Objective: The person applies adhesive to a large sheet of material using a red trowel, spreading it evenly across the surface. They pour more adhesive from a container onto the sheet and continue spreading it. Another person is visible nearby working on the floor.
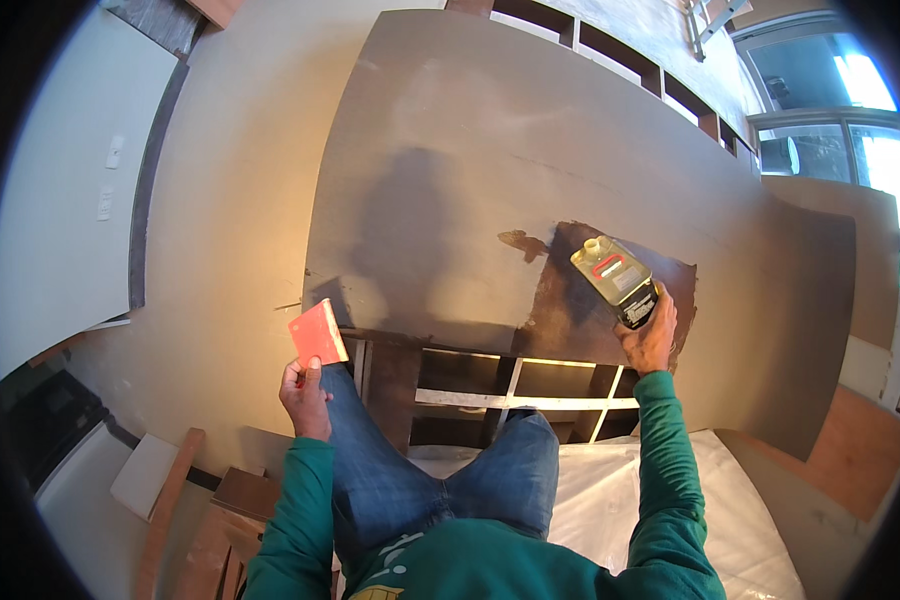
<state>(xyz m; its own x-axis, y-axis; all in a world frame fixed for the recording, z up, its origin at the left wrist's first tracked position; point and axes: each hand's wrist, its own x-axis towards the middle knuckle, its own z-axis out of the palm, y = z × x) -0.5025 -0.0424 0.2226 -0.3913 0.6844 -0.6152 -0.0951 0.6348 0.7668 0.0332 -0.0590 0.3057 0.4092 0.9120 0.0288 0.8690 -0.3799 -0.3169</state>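
Note:
My left hand (305, 401) pinches a flat red plastic spreader (316, 335) by its lower corner, above my left knee. Pale residue lines the spreader's right edge. My right hand (649, 337) grips the lower end of a rectangular metal can (615, 279). This can has a red handle, and its round spout points away from me, up and left. It is held over a dark brown coated patch (544, 307) on a large brown board (465, 135). Just left of that patch is a smaller brown smear (523, 244). Whether any liquid is leaving the spout, I cannot tell.
Beneath the board's near edge runs an open framework (514, 397) with several compartments. Plastic sheeting (600, 499) lies right of my legs. Wooden pieces (166, 502) stand lower left, near a pale panel (67, 180) with fittings. A stepladder (709, 30) stands at the far right.

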